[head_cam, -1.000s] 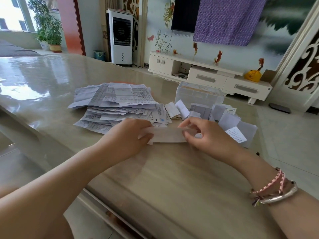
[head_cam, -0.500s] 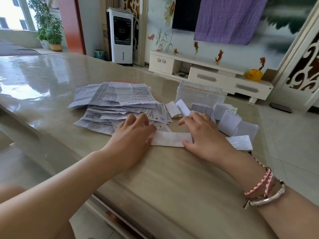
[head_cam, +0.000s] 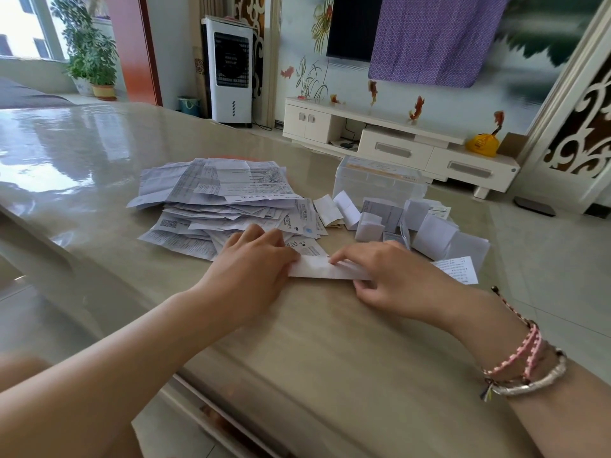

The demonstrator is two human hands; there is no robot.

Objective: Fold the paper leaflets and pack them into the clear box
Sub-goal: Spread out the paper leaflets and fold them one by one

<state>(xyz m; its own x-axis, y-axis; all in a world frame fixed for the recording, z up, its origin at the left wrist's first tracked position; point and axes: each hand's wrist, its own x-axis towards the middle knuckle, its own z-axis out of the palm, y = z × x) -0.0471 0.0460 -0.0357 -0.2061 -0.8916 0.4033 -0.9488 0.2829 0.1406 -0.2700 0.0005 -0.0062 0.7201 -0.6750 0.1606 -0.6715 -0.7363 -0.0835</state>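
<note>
Lying flat on the glossy beige table (head_cam: 330,342), a long narrow strip of folded leaflet (head_cam: 325,268) sits between the two hands. The left hand (head_cam: 254,262) rests on the strip's left end with its fingers bent down over it; whether it grips the paper or only presses it I cannot tell. The right hand (head_cam: 393,276) holds the strip's right end, forefinger laid along the top edge and thumb tucked under the near edge, so the paper is pinched there. Just behind the left hand spreads a loose heap of unfolded leaflets (head_cam: 215,200), printed sheets overlapping one another, the nearest of them partly hidden by the knuckles. Behind the right hand lies a scatter of already folded leaflets (head_cam: 413,223), small white and grey packets, some standing half open, and one printed slip (head_cam: 458,267) lies just right of the right hand. The clear box (head_cam: 380,180) stands farther back, between the two groups of paper and behind the folded ones, well apart from both hands; its walls are see-through and what it holds is too faint to tell. The folded packets lie between the right hand and the box. On the right wrist are a pink braided cord and a silver bangle (head_cam: 525,371). Beyond the table stand a white cabinet (head_cam: 396,143), a white cooler (head_cam: 229,74), a potted plant (head_cam: 96,61) and a purple cloth (head_cam: 436,38) on the wall.
</note>
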